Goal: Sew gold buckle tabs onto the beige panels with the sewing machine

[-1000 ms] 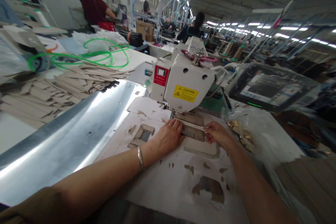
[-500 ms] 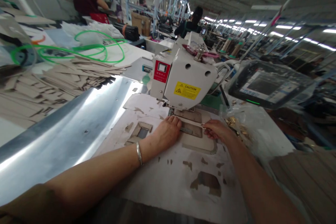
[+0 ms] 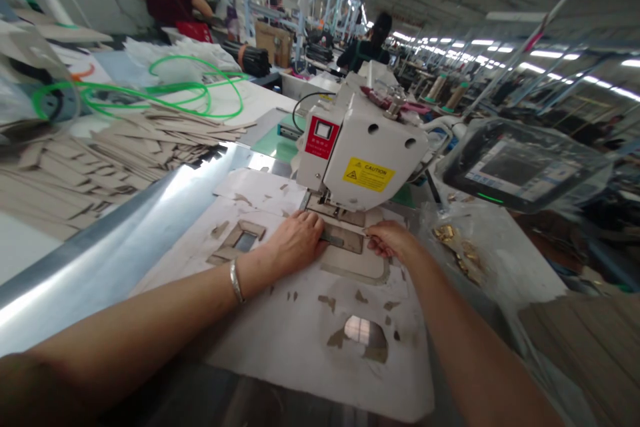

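Observation:
My left hand (image 3: 295, 243) lies flat, fingers together, pressing on a tan strip (image 3: 343, 239) in a template under the head of a white sewing machine (image 3: 363, 153). My right hand (image 3: 393, 240) pinches the strip's right end with curled fingers. The strip sits in a slot of a worn white template board (image 3: 310, 327) on the machine bed. A silver bangle circles my left wrist.
Piles of tan cut pieces (image 3: 95, 153) and a green hose (image 3: 165, 90) lie on the left table. A shiny metal sheet (image 3: 125, 240) runs beside the template. A control screen (image 3: 515, 163) and a bag of gold fittings (image 3: 455, 243) are right. Other people work far behind.
The view has shifted, so hands and template appear further left and up. Both hands stay on the strip under the machine head.

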Available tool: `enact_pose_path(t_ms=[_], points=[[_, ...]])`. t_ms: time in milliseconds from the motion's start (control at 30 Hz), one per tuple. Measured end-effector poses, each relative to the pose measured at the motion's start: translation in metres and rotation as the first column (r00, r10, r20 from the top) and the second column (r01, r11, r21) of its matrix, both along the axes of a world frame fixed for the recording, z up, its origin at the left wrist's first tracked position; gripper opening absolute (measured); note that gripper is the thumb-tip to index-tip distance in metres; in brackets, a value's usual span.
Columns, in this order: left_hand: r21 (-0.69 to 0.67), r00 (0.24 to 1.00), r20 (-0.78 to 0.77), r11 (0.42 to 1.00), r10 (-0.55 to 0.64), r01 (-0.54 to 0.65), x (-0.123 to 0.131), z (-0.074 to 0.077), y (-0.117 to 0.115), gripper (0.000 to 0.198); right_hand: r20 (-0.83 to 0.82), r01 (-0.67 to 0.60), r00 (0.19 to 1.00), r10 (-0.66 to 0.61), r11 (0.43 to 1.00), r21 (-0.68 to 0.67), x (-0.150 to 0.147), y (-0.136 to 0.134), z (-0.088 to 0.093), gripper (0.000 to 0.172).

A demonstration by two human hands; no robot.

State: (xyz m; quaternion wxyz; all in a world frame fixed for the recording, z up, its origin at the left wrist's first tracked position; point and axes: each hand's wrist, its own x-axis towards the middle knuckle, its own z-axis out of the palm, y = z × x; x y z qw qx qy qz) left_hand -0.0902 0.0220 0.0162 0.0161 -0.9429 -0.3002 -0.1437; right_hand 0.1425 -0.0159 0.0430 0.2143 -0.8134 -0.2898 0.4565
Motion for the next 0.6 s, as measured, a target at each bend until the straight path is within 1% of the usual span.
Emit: enact_pose_path(t_ms=[233, 367, 467, 600], points=[[0.007, 0.999, -0.004, 0.999, 0.034, -0.034, -0.025, 0.001, 0.011, 0.030, -0.014, -0.030, 0.999, 0.030, 0.999, -0.021, -0.032, 0.015, 0.007, 0.018], [0.026, 0.999, -0.007, 0.999, 0.044, -0.044, -0.038, 0.003, 0.018, 0.031, -0.028, -0.038, 0.999, 0.037, 0.999, -0.026, -0.046, 0.025, 0.007, 0.017], [0.026, 0.999, -0.005, 0.999, 0.042, -0.042, -0.039, 0.003, 0.023, 0.033, -0.024, -0.023, 0.999, 0.023, 0.999, -0.023, -0.047, 0.033, 0.005, 0.016], [0.011, 0.999, 0.019, 1.000, 0.026, -0.026, -0.029, 0.003, 0.022, 0.032, -0.011, 0.003, 1.000, -0.003, 0.999, -0.044, -0.036, 0.035, 0.003, 0.018]])
